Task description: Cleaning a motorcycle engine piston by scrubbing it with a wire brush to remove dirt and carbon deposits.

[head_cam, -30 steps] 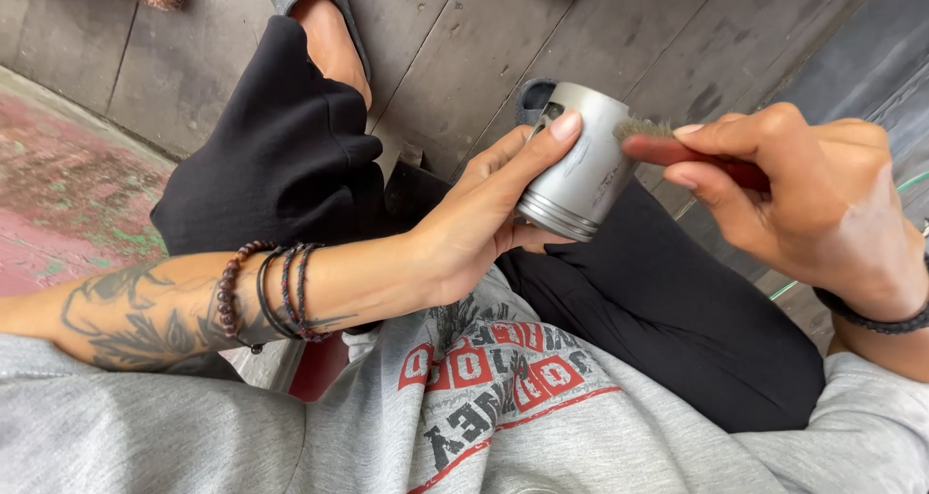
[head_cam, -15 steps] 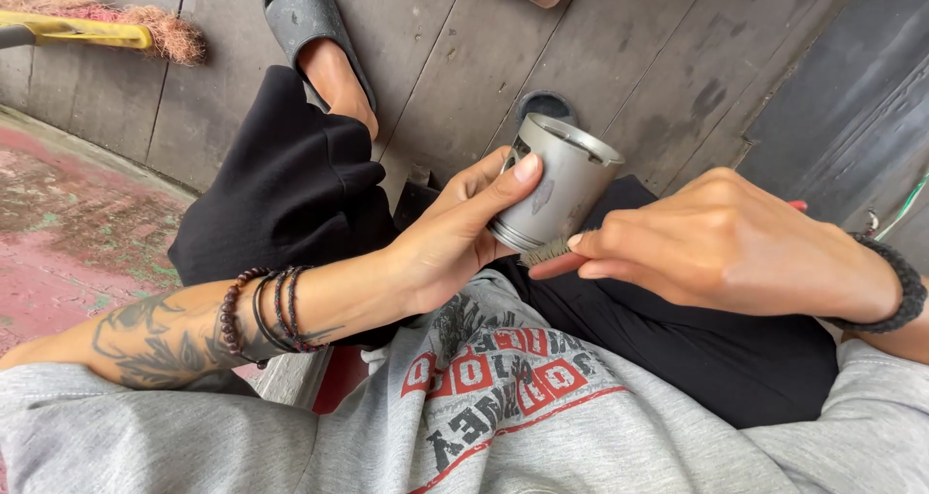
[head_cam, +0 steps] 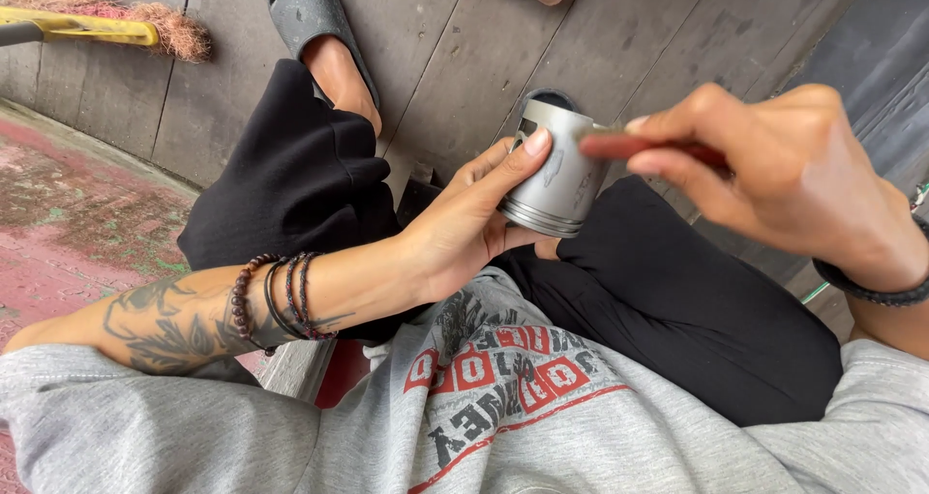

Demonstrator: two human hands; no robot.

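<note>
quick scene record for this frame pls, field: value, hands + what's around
left hand: left hand grips a metal piston, forefinger on its top rim
right hand: right hand pinches a red-handled tool at the piston's upper edge; tool tip hidden
piston: grey, cylindrical, tilted, held above the lap
wrists: bead bracelets on the left, dark band on the right
clothing: black trousers, grey printed top
floor: wooden planks, grey sandal, broom
</note>
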